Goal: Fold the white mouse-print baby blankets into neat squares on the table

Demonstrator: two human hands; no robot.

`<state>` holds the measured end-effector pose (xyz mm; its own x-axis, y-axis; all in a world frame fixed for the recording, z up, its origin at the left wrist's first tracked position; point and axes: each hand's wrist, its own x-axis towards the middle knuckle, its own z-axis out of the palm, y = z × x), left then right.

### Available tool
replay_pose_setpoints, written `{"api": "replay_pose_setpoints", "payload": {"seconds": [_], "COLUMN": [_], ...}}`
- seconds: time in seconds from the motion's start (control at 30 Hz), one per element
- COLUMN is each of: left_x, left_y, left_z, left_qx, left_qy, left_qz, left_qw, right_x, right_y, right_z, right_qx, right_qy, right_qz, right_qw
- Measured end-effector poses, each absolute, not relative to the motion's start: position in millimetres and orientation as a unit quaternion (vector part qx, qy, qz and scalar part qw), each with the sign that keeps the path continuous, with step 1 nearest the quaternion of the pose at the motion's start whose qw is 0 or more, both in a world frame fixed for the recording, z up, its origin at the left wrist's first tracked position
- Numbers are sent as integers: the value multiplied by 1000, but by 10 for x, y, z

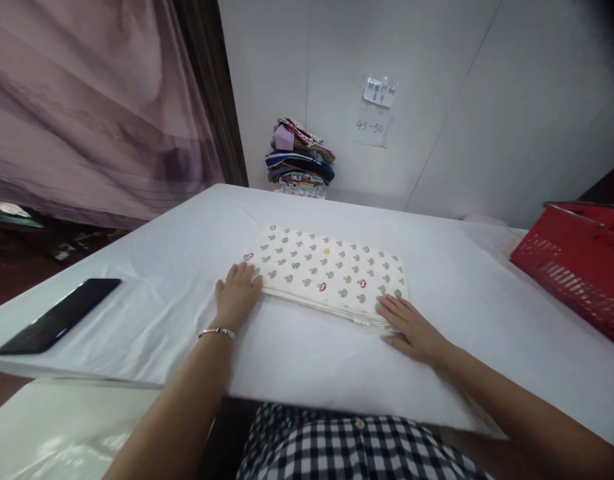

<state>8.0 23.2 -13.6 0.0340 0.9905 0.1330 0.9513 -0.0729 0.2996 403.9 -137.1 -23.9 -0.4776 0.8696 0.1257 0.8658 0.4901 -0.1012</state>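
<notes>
A folded cream cloth [331,270] printed with small mushrooms lies flat across the middle of the white-covered table [307,363]. Most mushrooms are grey; a few are red, green or yellow. At the cloth's near left corner rests my left hand [239,288], fingers stretched out over its edge; a bracelet circles the wrist. My right hand [409,325] lies at the near right corner, its fingertips on the cloth and the thumb apart from them. Neither hand grips anything.
A dark phone or tablet [59,317] lies near the table's left front edge. Folded clothes [301,160] are stacked against the back wall. On the right stands a red plastic basket [571,263]. A pink curtain [101,107] hangs at the left; paper notes [371,127] are on the wall.
</notes>
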Motion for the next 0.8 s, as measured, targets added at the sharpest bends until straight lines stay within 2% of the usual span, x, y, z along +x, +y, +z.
{"api": "replay_pose_setpoints", "payload": {"seconds": [0.3, 0.57, 0.8], "left_x": [74, -59, -174], "left_y": [255, 238, 245], "left_z": [-142, -203, -206], "left_qx": [718, 735, 768], "left_qy": [678, 654, 614], "left_qz": [151, 173, 153], "left_qw": [45, 52, 93], "right_x": [4204, 4228, 4296], "right_y": [-1546, -1504, -1452], "right_z": [-297, -363, -408], "right_qx": [-521, -510, -498], "right_qy": [-847, -842, -852], "right_qz": [6, -62, -57], "right_qw": [107, 165, 148]}}
